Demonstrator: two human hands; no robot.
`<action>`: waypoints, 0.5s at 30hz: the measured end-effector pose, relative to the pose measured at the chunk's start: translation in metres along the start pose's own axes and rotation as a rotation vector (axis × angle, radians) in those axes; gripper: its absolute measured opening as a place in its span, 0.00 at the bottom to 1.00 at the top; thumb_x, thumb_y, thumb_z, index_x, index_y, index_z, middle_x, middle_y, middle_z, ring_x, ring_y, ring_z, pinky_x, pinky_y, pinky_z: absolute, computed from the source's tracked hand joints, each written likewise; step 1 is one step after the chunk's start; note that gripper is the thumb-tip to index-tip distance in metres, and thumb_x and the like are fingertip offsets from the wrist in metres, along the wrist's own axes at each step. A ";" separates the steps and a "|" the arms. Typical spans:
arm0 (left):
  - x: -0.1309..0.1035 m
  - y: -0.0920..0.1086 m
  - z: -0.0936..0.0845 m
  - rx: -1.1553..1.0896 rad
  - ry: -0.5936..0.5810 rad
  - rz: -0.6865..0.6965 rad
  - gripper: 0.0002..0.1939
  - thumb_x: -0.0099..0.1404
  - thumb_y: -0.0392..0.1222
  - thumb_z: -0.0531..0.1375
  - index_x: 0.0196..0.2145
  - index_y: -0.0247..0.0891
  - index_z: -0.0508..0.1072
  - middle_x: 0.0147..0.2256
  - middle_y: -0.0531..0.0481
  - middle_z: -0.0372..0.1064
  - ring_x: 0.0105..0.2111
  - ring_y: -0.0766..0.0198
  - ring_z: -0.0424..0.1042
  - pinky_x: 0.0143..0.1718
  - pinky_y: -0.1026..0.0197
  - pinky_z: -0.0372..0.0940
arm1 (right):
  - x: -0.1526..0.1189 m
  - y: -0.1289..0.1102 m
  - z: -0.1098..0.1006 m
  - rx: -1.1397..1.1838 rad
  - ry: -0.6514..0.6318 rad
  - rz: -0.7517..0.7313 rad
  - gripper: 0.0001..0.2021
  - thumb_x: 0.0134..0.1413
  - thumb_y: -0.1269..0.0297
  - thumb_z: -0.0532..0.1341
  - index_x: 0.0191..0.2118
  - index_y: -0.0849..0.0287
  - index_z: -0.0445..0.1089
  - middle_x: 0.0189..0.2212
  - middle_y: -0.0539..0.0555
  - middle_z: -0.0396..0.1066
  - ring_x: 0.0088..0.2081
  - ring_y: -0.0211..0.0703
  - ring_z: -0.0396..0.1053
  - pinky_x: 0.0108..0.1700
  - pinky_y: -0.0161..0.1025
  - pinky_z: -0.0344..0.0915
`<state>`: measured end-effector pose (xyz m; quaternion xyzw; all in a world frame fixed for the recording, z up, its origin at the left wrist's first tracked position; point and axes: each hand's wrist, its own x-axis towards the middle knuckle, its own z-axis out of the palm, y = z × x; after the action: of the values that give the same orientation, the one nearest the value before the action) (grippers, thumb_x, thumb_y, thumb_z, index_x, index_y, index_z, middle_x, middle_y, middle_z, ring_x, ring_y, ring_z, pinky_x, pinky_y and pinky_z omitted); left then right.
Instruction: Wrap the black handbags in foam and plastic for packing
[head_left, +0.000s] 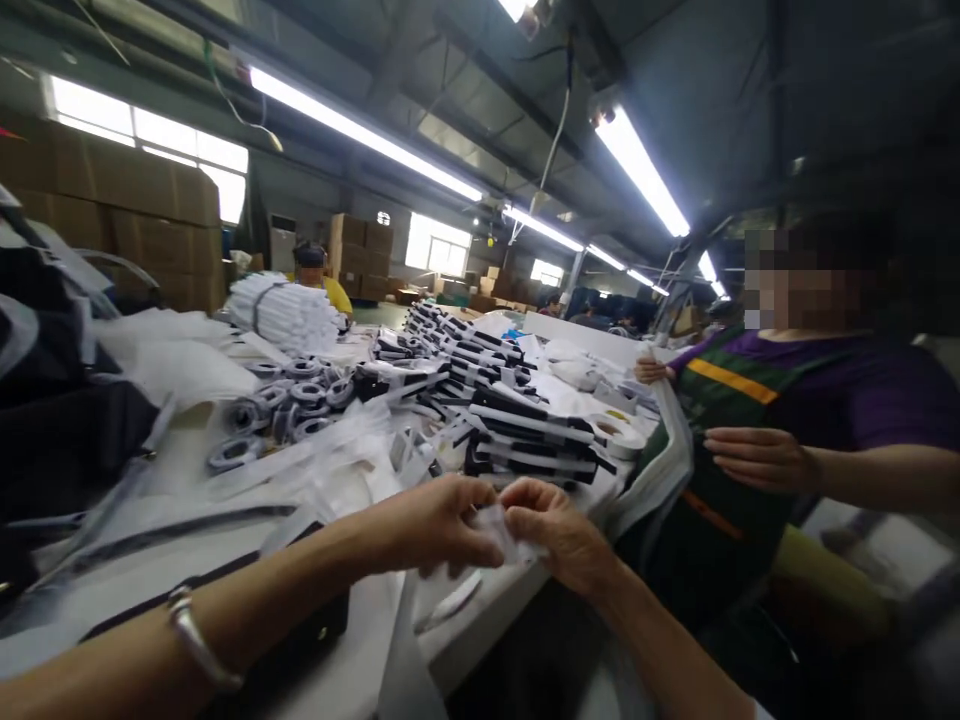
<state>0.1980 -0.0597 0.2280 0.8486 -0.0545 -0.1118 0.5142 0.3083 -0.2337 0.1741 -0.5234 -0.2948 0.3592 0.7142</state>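
Between my two hands is a small piece of thin, translucent white plastic (495, 528), blurred by motion. My left hand (442, 525), with a silver bangle on the wrist, has its fingers closed around one side of it. The fingers of my right hand (559, 530) pinch the other side. Both hands are over the table's front edge. Just beyond them lies a stack of black and white strap-like bundles (532, 440). Under my left forearm is a flat black piece (330, 610) on the white table (367, 640).
At right stands a co-worker (757, 440) in a dark apron, holding long translucent material (671, 450). Grey coiled rolls (289, 400) and a bundle of white rods (281, 315) lie further back. Black material (60, 400) is piled at left. Cardboard boxes (112, 210) rise behind.
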 end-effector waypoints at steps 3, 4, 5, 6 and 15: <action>0.044 0.003 0.005 -0.021 0.006 0.054 0.18 0.54 0.47 0.64 0.40 0.38 0.69 0.20 0.60 0.64 0.15 0.72 0.57 0.14 0.71 0.51 | -0.019 -0.013 -0.048 -0.079 -0.011 0.089 0.27 0.29 0.55 0.79 0.39 0.61 0.76 0.30 0.50 0.74 0.22 0.31 0.65 0.22 0.28 0.60; 0.058 0.004 0.007 -0.027 -0.012 0.078 0.19 0.53 0.48 0.65 0.40 0.38 0.70 0.20 0.59 0.64 0.16 0.72 0.58 0.15 0.71 0.51 | -0.025 -0.016 -0.063 -0.106 0.001 0.103 0.27 0.29 0.55 0.79 0.38 0.61 0.76 0.28 0.49 0.73 0.21 0.30 0.64 0.21 0.28 0.59; 0.070 0.005 0.010 -0.037 -0.036 0.094 0.19 0.52 0.48 0.66 0.40 0.37 0.70 0.21 0.59 0.65 0.16 0.72 0.59 0.15 0.71 0.51 | -0.030 -0.019 -0.077 -0.139 0.040 0.095 0.24 0.30 0.56 0.79 0.36 0.61 0.76 0.25 0.48 0.72 0.20 0.30 0.63 0.21 0.28 0.58; 0.081 0.006 0.014 -0.054 -0.054 0.102 0.20 0.51 0.48 0.66 0.40 0.37 0.71 0.22 0.58 0.66 0.17 0.72 0.60 0.15 0.71 0.52 | -0.035 -0.022 -0.092 -0.175 0.108 0.064 0.21 0.32 0.57 0.78 0.33 0.61 0.75 0.22 0.47 0.70 0.19 0.30 0.62 0.21 0.28 0.57; 0.103 -0.019 0.044 -0.193 0.073 0.062 0.14 0.49 0.47 0.65 0.30 0.36 0.70 0.19 0.58 0.65 0.16 0.72 0.59 0.14 0.70 0.53 | -0.059 -0.061 -0.238 -0.338 0.971 -0.363 0.22 0.20 0.57 0.78 0.26 0.61 0.74 0.22 0.49 0.71 0.24 0.36 0.65 0.24 0.32 0.62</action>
<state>0.2865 -0.1102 0.1772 0.7964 -0.0511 -0.0696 0.5986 0.4771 -0.4220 0.1635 -0.6774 -0.0704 -0.1051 0.7246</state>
